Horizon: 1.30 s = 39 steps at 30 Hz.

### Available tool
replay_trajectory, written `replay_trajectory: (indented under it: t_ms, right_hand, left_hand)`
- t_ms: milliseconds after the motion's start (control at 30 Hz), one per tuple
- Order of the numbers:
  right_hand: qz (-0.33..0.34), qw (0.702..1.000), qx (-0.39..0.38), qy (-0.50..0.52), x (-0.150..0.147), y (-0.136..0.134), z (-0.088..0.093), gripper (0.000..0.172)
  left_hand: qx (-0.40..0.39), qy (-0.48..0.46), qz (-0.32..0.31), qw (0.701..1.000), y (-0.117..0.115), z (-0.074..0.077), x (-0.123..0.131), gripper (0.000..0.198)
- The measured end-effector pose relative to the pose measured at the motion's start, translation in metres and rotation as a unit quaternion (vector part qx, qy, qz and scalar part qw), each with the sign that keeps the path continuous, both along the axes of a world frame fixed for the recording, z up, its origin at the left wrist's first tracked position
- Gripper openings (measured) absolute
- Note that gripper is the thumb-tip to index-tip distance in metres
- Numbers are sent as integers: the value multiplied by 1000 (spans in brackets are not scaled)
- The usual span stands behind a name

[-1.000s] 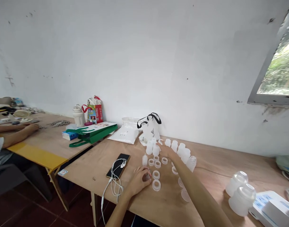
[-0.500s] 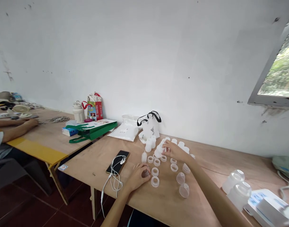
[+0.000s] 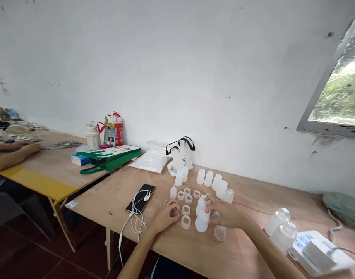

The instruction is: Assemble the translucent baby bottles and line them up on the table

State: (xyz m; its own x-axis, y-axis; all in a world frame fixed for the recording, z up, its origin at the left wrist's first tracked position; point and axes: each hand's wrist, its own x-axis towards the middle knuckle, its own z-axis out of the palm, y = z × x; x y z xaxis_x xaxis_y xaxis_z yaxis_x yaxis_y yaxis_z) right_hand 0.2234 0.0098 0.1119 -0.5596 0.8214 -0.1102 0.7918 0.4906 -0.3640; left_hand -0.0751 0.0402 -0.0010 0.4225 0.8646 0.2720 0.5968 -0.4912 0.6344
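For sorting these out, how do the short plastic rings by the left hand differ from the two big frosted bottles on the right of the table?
The rings are short, open bands; the two bottles are far taller with domed tops. The rings sit beside the left hand; the bottles stand apart by a white power strip. The rings are several; the bottles are a pair. Both look like pale, translucent plastic on the same wooden table.
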Motion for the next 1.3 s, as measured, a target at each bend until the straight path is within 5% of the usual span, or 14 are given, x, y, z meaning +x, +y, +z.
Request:
replay_trajectory:
  t_ms: [133, 233, 333, 467, 567, 833, 967, 1167, 1300]
  right_hand:
    - [-31, 998, -2, 49, -3, -13, 8, 24]
    - [-61, 985, 67, 149, -12, -32, -2, 14]
    - [-83, 957, 143, 239, -23, -53, -32, 28]
    - [-115, 963, 172, 175, -32, -75, -78, 37]
    - [-120, 968, 189, 112, -38, -84, -95, 38]
    - [-99, 972, 210, 48, -49, -90, -105, 33]
    - [-92, 967, 229, 58, -48, -90, -113, 32]
    - [-97, 935, 315, 129, -37, -85, -135, 29]
    - [-162, 957, 233, 58, -37, -83, -126, 30]
  left_hand:
    - [3, 2, -4, 1000, -1, 3, 1, 7]
    - [-3, -1, 6, 1000, -1, 3, 1, 7]
    - [-4, -1, 2, 1000, -1, 1, 1, 7]
    - [-4, -3, 0, 1000, 0, 0, 1, 9]
    - [-3, -5, 0, 1000, 0, 1, 0, 8]
    - [-23, -78, 20, 997, -4, 1, -1, 28]
    - [-42, -127, 81, 988, 1, -6, -2, 33]
    - [-23, -71, 103, 992, 11, -11, -3, 36]
    - [-6, -35, 82, 996, 7, -6, 0, 28]
